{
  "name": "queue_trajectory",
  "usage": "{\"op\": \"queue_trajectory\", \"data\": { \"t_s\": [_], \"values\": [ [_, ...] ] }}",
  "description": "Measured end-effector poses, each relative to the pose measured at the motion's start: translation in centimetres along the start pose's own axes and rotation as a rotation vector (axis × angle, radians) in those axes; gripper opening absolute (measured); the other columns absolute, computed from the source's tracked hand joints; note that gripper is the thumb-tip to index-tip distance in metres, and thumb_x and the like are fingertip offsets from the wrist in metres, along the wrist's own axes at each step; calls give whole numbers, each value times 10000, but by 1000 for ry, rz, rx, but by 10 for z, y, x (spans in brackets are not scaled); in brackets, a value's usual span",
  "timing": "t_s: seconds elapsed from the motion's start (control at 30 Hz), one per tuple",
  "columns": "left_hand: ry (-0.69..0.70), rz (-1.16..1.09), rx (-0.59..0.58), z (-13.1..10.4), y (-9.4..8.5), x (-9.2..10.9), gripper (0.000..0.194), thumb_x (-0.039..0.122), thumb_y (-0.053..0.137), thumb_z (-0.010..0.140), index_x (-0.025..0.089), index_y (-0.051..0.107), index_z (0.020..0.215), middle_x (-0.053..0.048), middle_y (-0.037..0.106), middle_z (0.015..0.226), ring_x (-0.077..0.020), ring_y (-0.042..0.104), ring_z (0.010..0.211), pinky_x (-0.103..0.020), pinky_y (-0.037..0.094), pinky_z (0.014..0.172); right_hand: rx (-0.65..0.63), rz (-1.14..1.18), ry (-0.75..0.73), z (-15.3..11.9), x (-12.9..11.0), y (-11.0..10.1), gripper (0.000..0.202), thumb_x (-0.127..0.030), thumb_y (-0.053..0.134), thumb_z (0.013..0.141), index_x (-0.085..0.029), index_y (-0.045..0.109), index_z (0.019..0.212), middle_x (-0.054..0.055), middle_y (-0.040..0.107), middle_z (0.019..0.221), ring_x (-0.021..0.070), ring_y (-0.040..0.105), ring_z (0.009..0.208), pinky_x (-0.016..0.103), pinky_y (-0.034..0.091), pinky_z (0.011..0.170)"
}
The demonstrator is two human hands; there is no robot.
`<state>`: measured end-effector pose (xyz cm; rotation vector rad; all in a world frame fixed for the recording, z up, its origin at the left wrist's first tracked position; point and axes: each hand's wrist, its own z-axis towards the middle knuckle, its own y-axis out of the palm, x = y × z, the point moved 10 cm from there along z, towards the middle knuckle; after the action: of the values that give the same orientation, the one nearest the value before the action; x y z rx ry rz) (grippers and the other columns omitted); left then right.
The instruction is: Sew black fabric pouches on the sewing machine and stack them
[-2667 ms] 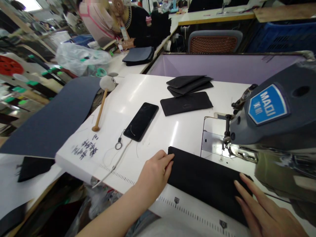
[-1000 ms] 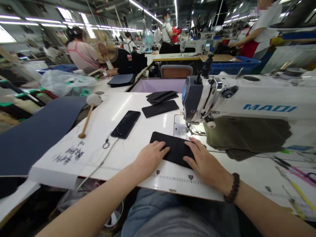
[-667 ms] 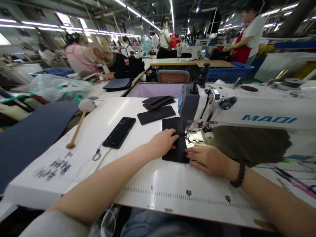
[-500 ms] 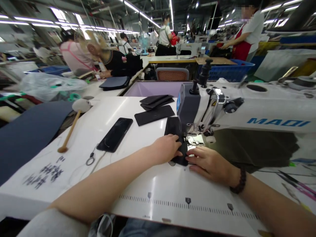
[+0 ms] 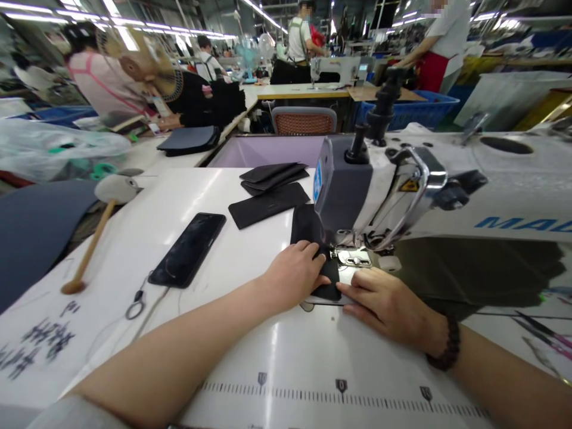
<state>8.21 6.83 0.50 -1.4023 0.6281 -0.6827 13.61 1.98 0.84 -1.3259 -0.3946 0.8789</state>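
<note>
A black fabric piece [image 5: 305, 223] lies under the head of the sewing machine [image 5: 342, 185], beside the metal presser foot and plate [image 5: 355, 258]. My left hand [image 5: 297, 271] rests on top of this fabric, fingers spread and slightly bent, pressing it down. At the fabric's right edge, my right hand [image 5: 384, 304] lies low on the table with its fingers extended. Its index fingertip touches or nearly touches the edge. The needle's tip is hard to make out.
More black fabric pieces [image 5: 268, 204] lie behind my left hand. A phone [image 5: 190, 250], a key ring [image 5: 134, 307] and a wooden-handled mallet [image 5: 92, 244] are on the left. Scissors [image 5: 545, 335] lie far right. Several people work beyond the table.
The view has shifted closer and to the right, so the table things appear further left. Both hands stay at the black fabric, which shows little movement against the machine.
</note>
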Motion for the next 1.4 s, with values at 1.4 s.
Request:
{"op": "queue_trajectory", "data": {
  "t_s": [1.4],
  "values": [
    [285,-107,-199,-17,-3,39,200,134,411,856,118,609,835,-81,582,906,-183,527,831,-285,458,733,23,-3,-71,-1,-9,-1,308,-306,375,891,-125,623,913,39,522,663,140,449,595,286,332,541]
  ]
}}
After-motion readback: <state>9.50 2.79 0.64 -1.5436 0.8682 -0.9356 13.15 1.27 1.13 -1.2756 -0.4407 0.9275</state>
